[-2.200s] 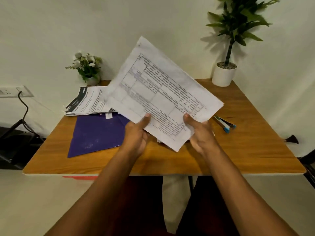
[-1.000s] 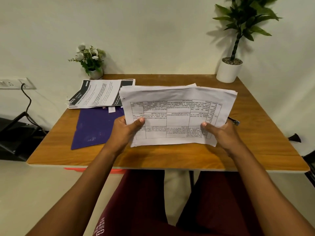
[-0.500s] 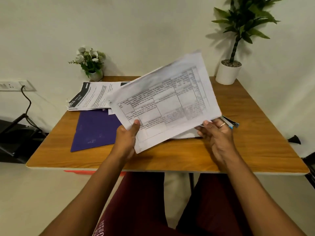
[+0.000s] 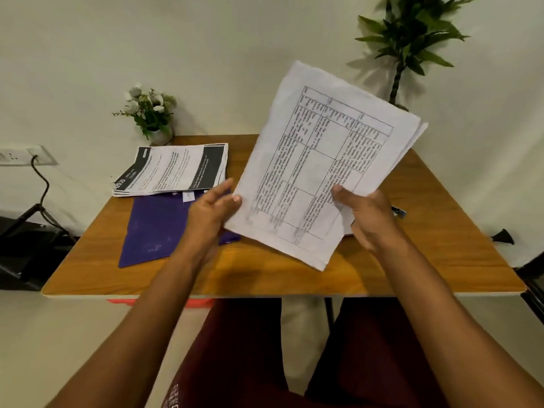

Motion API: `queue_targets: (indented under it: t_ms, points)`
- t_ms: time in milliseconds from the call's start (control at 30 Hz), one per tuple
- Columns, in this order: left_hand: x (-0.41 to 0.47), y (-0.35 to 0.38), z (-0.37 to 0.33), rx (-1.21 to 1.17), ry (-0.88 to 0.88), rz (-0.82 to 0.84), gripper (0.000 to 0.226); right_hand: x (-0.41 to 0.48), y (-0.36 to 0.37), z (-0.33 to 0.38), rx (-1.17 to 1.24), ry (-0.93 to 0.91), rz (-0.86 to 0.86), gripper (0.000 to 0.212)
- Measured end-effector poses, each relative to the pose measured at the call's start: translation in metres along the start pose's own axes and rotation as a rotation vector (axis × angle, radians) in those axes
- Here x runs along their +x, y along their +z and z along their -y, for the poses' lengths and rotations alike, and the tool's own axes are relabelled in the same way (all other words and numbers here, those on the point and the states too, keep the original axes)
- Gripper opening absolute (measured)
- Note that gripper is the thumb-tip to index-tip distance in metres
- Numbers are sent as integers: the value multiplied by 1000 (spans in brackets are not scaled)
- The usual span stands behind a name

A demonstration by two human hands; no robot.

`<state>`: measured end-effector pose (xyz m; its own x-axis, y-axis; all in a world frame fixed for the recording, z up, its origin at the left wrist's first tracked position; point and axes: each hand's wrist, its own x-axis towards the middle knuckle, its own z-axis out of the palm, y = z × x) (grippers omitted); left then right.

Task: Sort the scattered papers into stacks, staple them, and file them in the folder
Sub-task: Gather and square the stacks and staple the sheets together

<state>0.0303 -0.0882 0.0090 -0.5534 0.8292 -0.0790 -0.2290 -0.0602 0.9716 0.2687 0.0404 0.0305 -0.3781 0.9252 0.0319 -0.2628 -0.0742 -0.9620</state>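
Observation:
A white stack of papers [image 4: 321, 160] printed with a table stands tilted above the wooden table [image 4: 441, 254], its long side almost upright. My right hand [image 4: 368, 216] grips its lower right edge, thumb on the front. My left hand [image 4: 212, 213] is at the stack's lower left edge with straight fingers, the fingertips touching the paper. A second stack of papers [image 4: 173, 169] with black bands lies at the back left. Partly under it lies a purple folder [image 4: 156, 228]. A blue-tipped object [image 4: 399, 212], perhaps the stapler, peeks out behind my right hand.
A small flower pot [image 4: 153, 116] stands at the table's back left corner. A tall green plant [image 4: 409, 36] rises at the back right. A wall socket with a black cable [image 4: 41, 184] is at the left. My legs are under the table's front edge.
The stack has turned from a slanted landscape pose to nearly upright and shifted right. My left hand has released its grip and now only touches the edge.

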Motion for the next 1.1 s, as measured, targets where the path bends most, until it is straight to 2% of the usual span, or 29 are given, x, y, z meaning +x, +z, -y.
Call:
queue_targets:
  t_ms: [100, 200, 300, 367, 467, 567, 700, 833, 967, 1100]
  points:
    - [8, -3, -26, 209, 73, 171, 58, 3, -4, 13, -280, -86, 32, 28]
    - [7, 15, -37, 308, 151, 302, 41, 6, 1, 20, -391, -102, 86, 27]
    - [4, 33, -40, 312, 246, 222, 20, 6, 7, 20, -425, -119, 117, 26]
    - [3, 40, -38, 279, 288, 157, 14, 5, 6, 20, -433, -139, 104, 26]
    - [0, 43, -27, 276, 320, 86, 22, 3, 4, 16, -442, -159, 75, 23]
    - [-7, 41, -7, 302, 312, 78, 16, -4, 1, 3, -433, -124, 71, 17]
    - [-18, 41, 2, 299, 312, 64, 13, -9, -4, -5, -448, -91, 60, 33]
    - [-23, 41, 5, 301, 312, 52, 9, -12, -6, -12, -438, -83, 51, 30]
    - [-26, 37, 20, 322, 259, 44, 18, -20, -7, -30, -461, -37, 53, 31]
    - [-31, 37, 15, 296, 283, 50, 19, -21, -8, -26, -458, -46, 55, 27]
